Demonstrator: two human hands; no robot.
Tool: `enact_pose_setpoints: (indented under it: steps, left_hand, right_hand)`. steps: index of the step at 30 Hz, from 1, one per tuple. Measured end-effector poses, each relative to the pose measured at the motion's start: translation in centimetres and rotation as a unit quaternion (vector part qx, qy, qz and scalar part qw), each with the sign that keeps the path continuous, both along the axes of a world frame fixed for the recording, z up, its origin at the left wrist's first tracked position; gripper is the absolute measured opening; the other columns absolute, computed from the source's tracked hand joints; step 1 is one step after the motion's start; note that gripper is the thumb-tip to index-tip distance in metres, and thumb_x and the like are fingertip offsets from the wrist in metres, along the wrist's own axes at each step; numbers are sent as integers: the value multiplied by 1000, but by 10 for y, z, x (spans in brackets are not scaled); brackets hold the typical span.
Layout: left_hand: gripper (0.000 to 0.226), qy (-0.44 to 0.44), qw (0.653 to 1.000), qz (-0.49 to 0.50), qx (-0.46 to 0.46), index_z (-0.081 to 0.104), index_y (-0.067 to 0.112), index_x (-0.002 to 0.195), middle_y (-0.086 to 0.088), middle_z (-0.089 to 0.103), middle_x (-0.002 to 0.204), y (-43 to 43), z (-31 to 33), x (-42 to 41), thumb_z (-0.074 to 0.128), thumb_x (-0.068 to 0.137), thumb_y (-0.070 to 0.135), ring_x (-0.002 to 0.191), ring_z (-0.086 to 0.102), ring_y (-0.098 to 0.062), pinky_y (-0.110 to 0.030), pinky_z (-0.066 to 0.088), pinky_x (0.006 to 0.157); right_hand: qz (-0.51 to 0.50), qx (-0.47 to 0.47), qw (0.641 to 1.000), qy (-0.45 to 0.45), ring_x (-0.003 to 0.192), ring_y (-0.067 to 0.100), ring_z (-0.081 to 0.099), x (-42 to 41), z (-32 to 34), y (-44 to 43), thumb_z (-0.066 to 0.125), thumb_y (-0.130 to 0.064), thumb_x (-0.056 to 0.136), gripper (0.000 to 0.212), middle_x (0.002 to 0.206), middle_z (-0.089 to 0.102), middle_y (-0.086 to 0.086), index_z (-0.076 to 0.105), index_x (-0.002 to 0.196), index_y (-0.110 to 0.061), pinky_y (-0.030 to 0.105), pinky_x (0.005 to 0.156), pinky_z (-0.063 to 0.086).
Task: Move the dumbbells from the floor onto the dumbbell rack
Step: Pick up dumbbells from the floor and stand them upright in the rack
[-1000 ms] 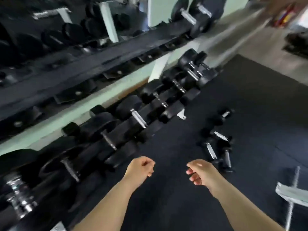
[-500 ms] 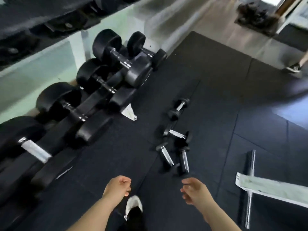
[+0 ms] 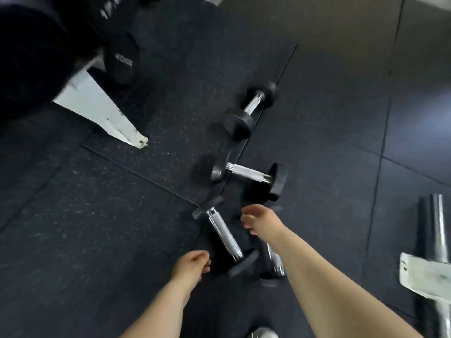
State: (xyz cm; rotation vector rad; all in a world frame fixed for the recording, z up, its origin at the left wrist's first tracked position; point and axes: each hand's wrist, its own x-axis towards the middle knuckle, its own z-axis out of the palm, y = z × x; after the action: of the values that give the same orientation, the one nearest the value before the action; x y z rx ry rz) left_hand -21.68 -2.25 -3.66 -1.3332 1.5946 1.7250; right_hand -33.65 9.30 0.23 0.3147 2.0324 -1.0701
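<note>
Dumbbells point(image 3: 225, 234) on the floor were approached by the empty, half-curled left hand point(image 3: 191, 264) and right hand point(image 3: 262, 224); a fingertip-only grasp risked slipping on the handle.

Both hands lowered, right hand point(image 3: 262, 224) over floor dumbbells point(image 3: 223, 235)

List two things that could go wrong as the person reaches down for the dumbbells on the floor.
1. The right hand hides much of a fourth black chrome-handled dumbbell; a blind grab could pinch fingers against the neighbouring dumbbell.
2. The round-headed dumbbells lie loose on the black rubber floor mat and might roll if knocked.
</note>
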Motion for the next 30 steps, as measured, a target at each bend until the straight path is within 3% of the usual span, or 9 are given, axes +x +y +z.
enact_pose_setpoints:
  steps: [3, 7, 11, 15, 19, 22, 24, 27, 30]
  left_hand:
    - [8, 21, 1000, 15, 9, 54, 17, 93, 0, 59, 83, 9, -71, -20, 48, 90, 13, 69, 52, -7, -18, 37, 58]
    - [15, 26, 996, 7, 86, 58, 16, 101, 1, 61, 80, 33, -130, -35, 53, 88, 22, 72, 53, -10, -22, 38, 62]
    - [6, 55, 992, 36, 106, 59, 14, 90, 0, 61, 76, 55, -136, -33, 57, 85, 11, 72, 57, -12, -18, 48, 63]
    - [8, 69, 993, 41, 83, 57, 8, 91, 0, 59, 71, 55, -135, -35, 57, 84, 5, 65, 54, -10, -3, 42, 46]
    - [17, 48, 995, 11, 85, 60, 10, 96, -4, 64, 83, 45, -144, -31, 63, 80, 9, 78, 60, -15, -17, 48, 66]
    - [15, 25, 996, -47, 65, 59, 17, 90, -3, 63, 81, 27, -146, -20, 66, 78, 11, 77, 58, -16, -20, 48, 67]
    - [24, 17, 993, -118, 24, 59, 13, 98, -1, 61, 87, 12, -148, -16, 69, 76, 14, 82, 57, -15, -22, 46, 73]
    - [31, 12, 987, -157, -4, 56, 11, 100, -6, 63, 97, 1, -152, -13, 70, 74, 20, 92, 60, -20, -30, 48, 86]
    - [19, 17, 986, -164, 1, 52, 25, 85, -11, 68, 102, -3, -151, -16, 68, 75, 27, 98, 65, -27, -44, 50, 94]
  right_hand:
    - [44, 4, 999, 16, 91, 21, 60, -17, -76, -16, 54, -16, 90, 38, 107, 66, 13, 56, 123, 1, 13, 59, 42]
    - [102, 7, 994, -39, 74, 14, 52, -16, -146, -32, 58, -28, 87, 25, 75, 59, 4, 65, 82, -5, 27, 66, 41]
    - [81, -15, 994, -74, 90, 18, 52, -12, -164, -37, 60, -20, 86, 39, 115, 65, 17, 58, 120, -1, 24, 63, 44]
    - [62, -34, 994, -80, 90, 17, 52, -10, -169, -38, 62, -17, 84, 42, 98, 57, 6, 56, 124, -4, 25, 73, 42]
    - [100, -60, 984, -134, 70, 14, 53, -17, -174, -41, 63, -19, 82, 36, 77, 56, 0, 58, 116, -9, 26, 66, 45]
    - [75, -91, 978, -170, 63, 13, 50, -15, -173, -41, 56, -11, 86, 3, 70, 52, 2, 56, 83, -10, 23, 57, 42]
    - [49, -118, 974, -188, 63, 15, 51, -15, -176, -40, 51, -5, 87, 17, 69, 52, 5, 52, 72, -12, 24, 58, 44]
    - [-7, -155, 961, -229, 70, 20, 57, -12, -178, -45, 51, -4, 87, 14, 74, 55, 9, 53, 74, -8, 30, 72, 49]
    - [-73, -147, 955, -247, 66, 18, 57, -9, -176, -58, 59, -11, 86, 9, 73, 54, 7, 54, 79, -8, 28, 66, 50]
